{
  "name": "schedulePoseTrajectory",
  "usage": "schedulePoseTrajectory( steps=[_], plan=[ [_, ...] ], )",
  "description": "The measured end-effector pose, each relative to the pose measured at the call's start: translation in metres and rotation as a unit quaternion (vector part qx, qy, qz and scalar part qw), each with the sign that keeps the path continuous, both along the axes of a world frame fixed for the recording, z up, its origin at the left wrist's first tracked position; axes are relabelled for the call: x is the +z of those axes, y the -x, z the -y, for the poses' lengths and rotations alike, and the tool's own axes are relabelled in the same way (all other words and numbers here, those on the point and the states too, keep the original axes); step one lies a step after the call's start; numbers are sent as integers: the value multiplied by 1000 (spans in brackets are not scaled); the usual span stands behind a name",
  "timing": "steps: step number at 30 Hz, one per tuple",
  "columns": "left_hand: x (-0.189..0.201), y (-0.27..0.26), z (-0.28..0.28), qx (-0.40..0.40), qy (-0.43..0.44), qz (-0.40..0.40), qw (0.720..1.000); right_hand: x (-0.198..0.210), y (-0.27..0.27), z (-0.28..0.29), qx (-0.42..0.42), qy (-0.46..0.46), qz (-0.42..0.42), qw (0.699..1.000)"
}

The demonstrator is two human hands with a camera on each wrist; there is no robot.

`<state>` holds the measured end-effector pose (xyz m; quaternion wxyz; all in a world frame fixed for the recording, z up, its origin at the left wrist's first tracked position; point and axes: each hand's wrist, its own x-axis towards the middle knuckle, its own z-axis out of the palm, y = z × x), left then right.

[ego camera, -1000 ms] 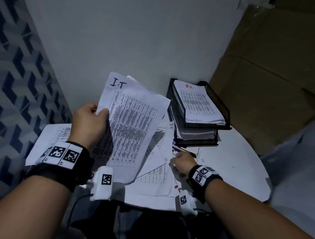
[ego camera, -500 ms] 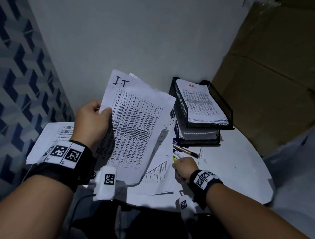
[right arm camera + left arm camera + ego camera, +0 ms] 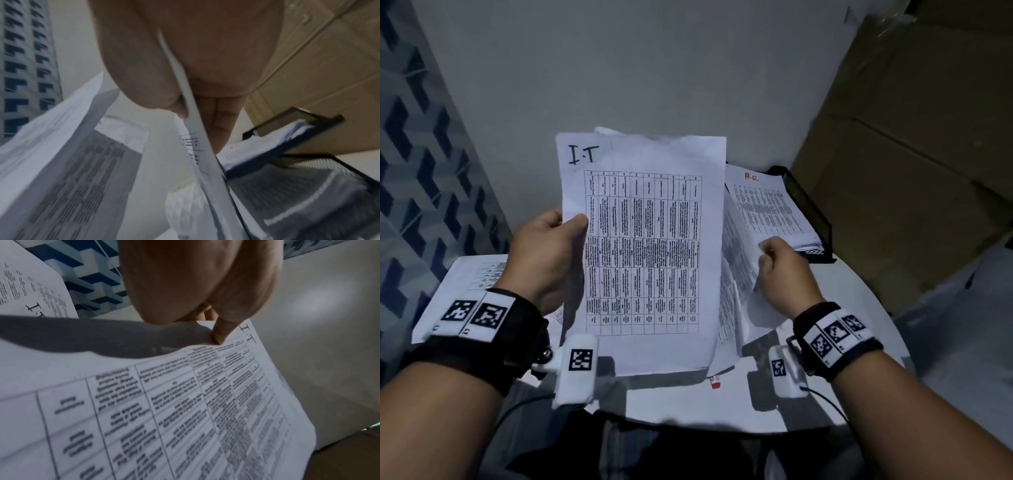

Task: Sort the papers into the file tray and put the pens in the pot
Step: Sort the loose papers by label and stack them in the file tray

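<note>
My left hand [image 3: 551,246] holds up a stack of printed sheets marked "I.T" [image 3: 643,246], thumb [image 3: 221,331] pressed on the top sheet's left edge. My right hand [image 3: 780,270] pinches the edge of more papers [image 3: 736,284] lifted beside that stack; the right wrist view shows the papers [image 3: 195,126] between thumb and fingers. Behind them stands the black mesh file tray [image 3: 808,205], its top tier holding a pile marked "H.R" [image 3: 767,209]. A red-tipped pen [image 3: 715,382] pokes out under the papers. No pot is in view.
The round white table [image 3: 842,325] carries another "I.T" sheet [image 3: 472,284] at the left. A grey wall stands behind, a blue patterned wall [image 3: 421,154] at the left, and brown cardboard [image 3: 911,137] at the right.
My right hand rose from the table with papers pinched in it and moved up beside the stack. The left hand turned its "I.T" stack more upright and toward the middle.
</note>
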<state>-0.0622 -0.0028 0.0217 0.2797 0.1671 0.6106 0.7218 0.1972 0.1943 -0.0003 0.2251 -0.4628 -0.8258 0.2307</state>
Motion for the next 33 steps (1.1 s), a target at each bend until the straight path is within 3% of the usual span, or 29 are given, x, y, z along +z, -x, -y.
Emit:
schedulePoseTrajectory(
  steps=[4,7,10,12,17,20,25,33],
  plan=[
    [3,-5,2,-54,-11,29,998,23,-11,-4,7,-86,-51,995],
    [5,-8,2,-77,-16,63,995,42,-13,-1,22,-82,-180,980],
    [9,-14,2,-92,-16,85,992,57,-7,15,53,-24,-347,936],
    [11,-19,1,-105,-17,87,990,57,0,26,74,77,-421,901],
    [9,-16,5,-79,-20,107,991,32,17,41,98,238,-400,880],
    [16,-19,7,-65,-26,112,991,27,18,39,68,234,-406,881],
    [29,-30,4,-32,-14,82,996,30,3,14,-46,151,-369,916],
    [22,-31,15,-49,-4,32,998,32,4,19,38,250,-351,901]
  ],
)
